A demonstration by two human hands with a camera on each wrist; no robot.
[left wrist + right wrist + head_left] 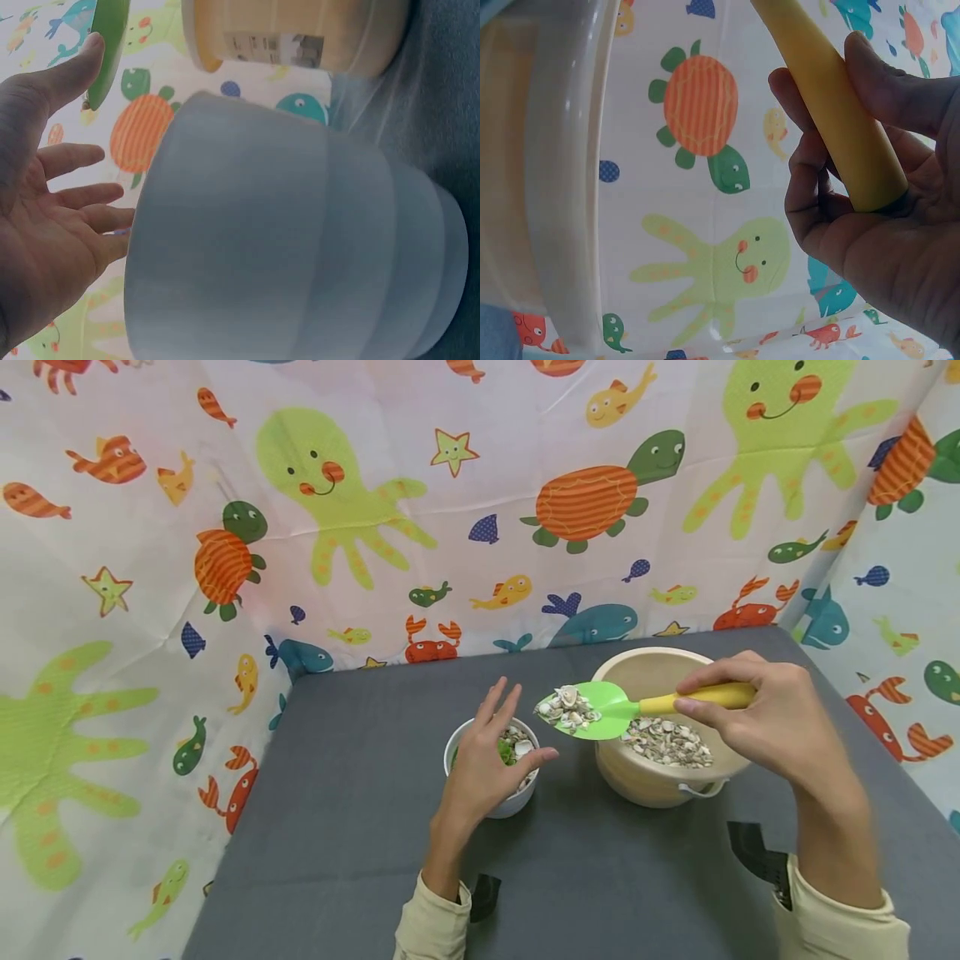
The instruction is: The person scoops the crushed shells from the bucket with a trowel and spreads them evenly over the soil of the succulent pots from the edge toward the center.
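My right hand (772,714) grips the yellow handle of a small garden trowel (611,710). Its green blade carries a heap of small seashells (570,708) and is level between a cream bucket (622,777) and a white pot (510,806). More shells (667,742) lie inside the bucket. With fingers spread, my left hand (483,768) hovers over the pot, which contains shells and something green (507,752). In the left wrist view the pot (285,240) stands beside the fingers, and the thumb is near the trowel's blade (111,52). The right wrist view shows fingers around the handle (840,112).
A dark grey cloth (360,827) covers the table. Behind and beside it hangs a white curtain (480,552) printed with sea animals. The bucket has a white handle (703,789) hanging at its front.
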